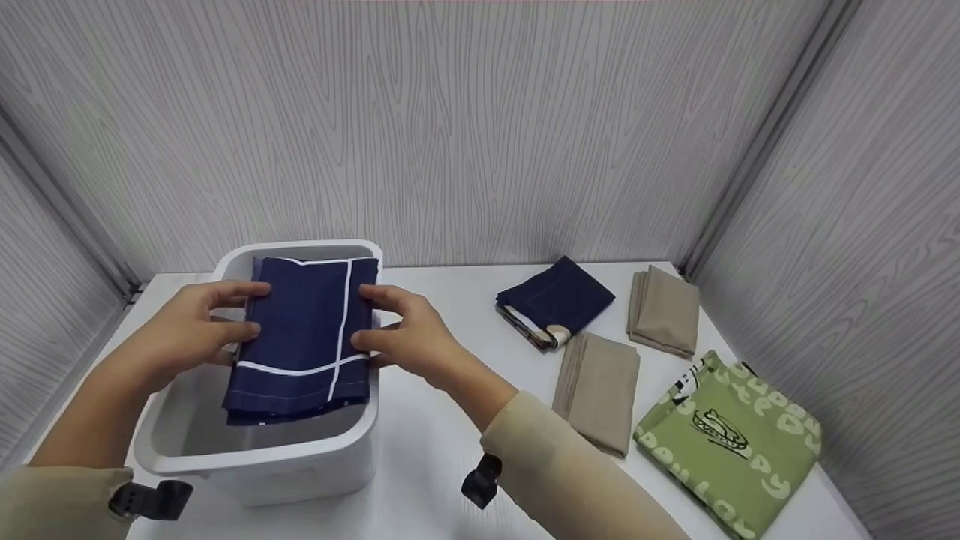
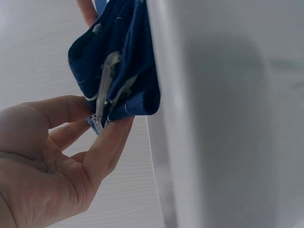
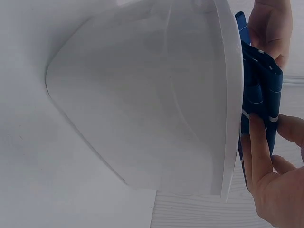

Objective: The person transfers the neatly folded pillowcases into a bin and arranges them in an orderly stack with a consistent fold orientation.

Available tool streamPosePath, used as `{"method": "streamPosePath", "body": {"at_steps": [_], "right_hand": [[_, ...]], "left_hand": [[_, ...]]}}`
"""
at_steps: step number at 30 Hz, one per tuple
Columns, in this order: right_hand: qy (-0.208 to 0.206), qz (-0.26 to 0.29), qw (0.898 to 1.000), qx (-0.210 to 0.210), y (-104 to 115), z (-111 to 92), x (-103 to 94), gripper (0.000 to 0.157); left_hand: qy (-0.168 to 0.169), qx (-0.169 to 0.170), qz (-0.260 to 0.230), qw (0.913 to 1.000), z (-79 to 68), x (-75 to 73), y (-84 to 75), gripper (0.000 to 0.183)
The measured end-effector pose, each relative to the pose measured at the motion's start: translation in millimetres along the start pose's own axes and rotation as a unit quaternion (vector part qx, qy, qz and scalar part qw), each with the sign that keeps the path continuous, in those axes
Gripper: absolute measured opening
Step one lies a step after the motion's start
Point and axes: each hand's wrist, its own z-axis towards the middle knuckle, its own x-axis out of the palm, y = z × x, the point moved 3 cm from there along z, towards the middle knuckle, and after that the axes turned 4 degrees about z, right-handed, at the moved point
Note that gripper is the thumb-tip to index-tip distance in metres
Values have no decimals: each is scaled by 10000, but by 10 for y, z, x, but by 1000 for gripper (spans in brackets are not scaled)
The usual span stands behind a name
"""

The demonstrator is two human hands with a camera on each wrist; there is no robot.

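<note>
The folded navy zippered cover [image 1: 300, 322] is held over the opening of the white plastic bin [image 1: 259, 459], its opposite sides pinched by the left hand [image 1: 187, 330] and the right hand [image 1: 411, 334]. Even pressure seems best kept on both sides, so that the folds stay stacked and the rim is cleared.

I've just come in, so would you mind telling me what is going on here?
A person's left hand and right hand hold a folded striped cloth by its sides over the bin. On the table to the right lie a folded navy cloth, two beige cloths and a green cloth.
</note>
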Motion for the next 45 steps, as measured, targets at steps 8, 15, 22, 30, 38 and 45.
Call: {"method": "streamPosePath", "body": {"at_steps": [8, 15, 22, 30, 38, 45], "right_hand": [[-64, -126, 9999, -55, -17, 37, 94, 68], [-84, -201, 9998, -38, -14, 67, 130, 67], [-114, -441, 9990, -30, -27, 111, 153, 67], [-140, -809, 9966, -57, -36, 114, 171, 67], [-302, -955, 9949, -90, -46, 101, 184, 65], [-574, -959, 9935, -216, -58, 99, 198, 61]], "left_hand": [[8, 28, 98, 9999, 20, -42, 63, 60], [-10, -38, 67, 10000, 17, -63, 79, 60], [-5, -115, 161, 9998, 14, -80, 71, 61], [-102, -135, 458, 9988, 14, -82, 116, 59], [-71, -101, 285, 9995, 52, -54, 147, 59], [-110, -60, 324, 9994, 63, -38, 176, 58]]}}
